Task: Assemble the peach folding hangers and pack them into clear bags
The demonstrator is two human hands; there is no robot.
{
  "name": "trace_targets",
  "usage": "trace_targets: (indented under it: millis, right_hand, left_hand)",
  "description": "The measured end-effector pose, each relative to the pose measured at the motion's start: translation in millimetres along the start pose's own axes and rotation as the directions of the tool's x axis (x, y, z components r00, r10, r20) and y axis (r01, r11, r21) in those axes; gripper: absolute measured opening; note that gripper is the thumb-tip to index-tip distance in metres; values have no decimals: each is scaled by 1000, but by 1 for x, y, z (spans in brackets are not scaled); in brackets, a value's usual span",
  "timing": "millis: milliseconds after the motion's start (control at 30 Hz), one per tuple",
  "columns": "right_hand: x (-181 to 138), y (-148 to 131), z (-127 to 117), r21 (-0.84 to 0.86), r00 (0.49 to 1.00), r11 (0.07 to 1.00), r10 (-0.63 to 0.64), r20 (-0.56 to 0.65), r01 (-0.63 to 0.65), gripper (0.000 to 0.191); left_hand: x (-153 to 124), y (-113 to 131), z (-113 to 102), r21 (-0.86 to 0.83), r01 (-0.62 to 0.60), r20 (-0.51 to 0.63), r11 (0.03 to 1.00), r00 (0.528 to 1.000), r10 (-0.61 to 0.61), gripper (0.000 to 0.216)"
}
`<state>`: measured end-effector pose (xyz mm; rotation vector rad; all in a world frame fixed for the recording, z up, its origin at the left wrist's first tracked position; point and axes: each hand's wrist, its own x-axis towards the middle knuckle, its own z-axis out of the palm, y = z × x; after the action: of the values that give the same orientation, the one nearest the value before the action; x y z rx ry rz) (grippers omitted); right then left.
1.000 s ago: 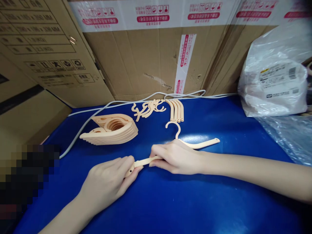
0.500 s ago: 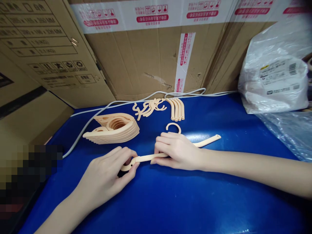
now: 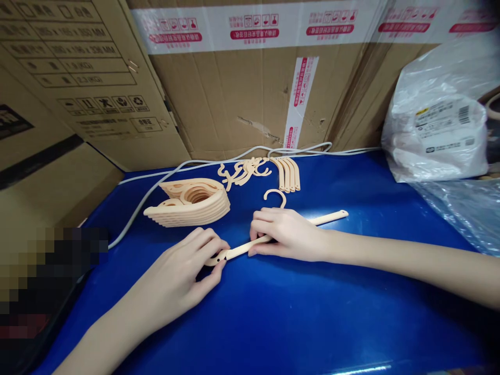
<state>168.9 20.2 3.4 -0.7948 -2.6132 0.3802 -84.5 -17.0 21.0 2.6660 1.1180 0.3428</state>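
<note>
Above the blue table, a cream plastic clothes hanger (image 3: 245, 248) with jointed arms is held low between both hands. My right hand (image 3: 287, 233) is closed round its middle, below the curved hook (image 3: 279, 196), and one straight arm (image 3: 331, 216) sticks out to the right. At the left end, my left hand (image 3: 177, 278) pinches a curved end piece (image 3: 216, 260) with dark holes where it meets the hanger arm. Part of that piece is hidden by the fingers. Behind my left hand lies a stack of matching looped cream pieces (image 3: 187, 216).
Loose cream hooks (image 3: 245, 171) and a row of curved arms (image 3: 289, 174) lie at the back of the blue table (image 3: 292, 323). A white cable (image 3: 145, 195) runs along the back and left. Cardboard boxes (image 3: 219, 99) stand behind; a white plastic bag (image 3: 437, 138) is at right.
The view has shifted slightly. The hanger's right arm now lies straighter in line with the rest, and the joint at the left end shows a darker gap. Both hands keep their grip.
</note>
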Motion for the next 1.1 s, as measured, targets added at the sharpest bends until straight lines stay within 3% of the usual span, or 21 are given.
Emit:
trace_targets:
  millis: [100,233,433,600,833,933,1000,1033,1100]
  right_hand:
    - [4,-3,-3,-15,998,999,37,55,-36,26]
    - [19,4,-14,-63,997,998,33,71,-28,36]
    - [58,60,-42,-419,996,904,78,-36,-86,24]
    - [80,91,-44,-572,997,817,-22,79,64,22]
    - [77,84,-54,-675,990,724,-89,112,141,28]
    - [60,75,-69,-673,994,738,-101,-33,53,27]
    - [42,68,-79,-560,976,827,-85,-199,-42,19]
    - [31,64,-83,-444,954,891,-51,-296,-90,12]
    - [8,56,-88,-64,876,979,142,-460,-193,3]
  left_hand:
    - [-1,-3,-1,41,7,-32,999,999,-6,19]
    - [-3,-5,-3,90,27,-43,996,999,-23,21]
    - [-6,-4,-10,167,58,-45,984,998,-51,21]
    - [-7,-6,-14,187,49,-39,981,998,-43,19]
    - [-6,-3,-16,128,-1,-42,992,999,6,17]
    - [-4,2,-18,89,-23,-64,996,998,29,17]
    - [-2,8,-20,94,-52,-78,994,995,60,17]
    - [-1,13,-20,106,-75,-79,992,993,84,17]
    - [3,24,-18,136,-135,-71,981,987,146,19]
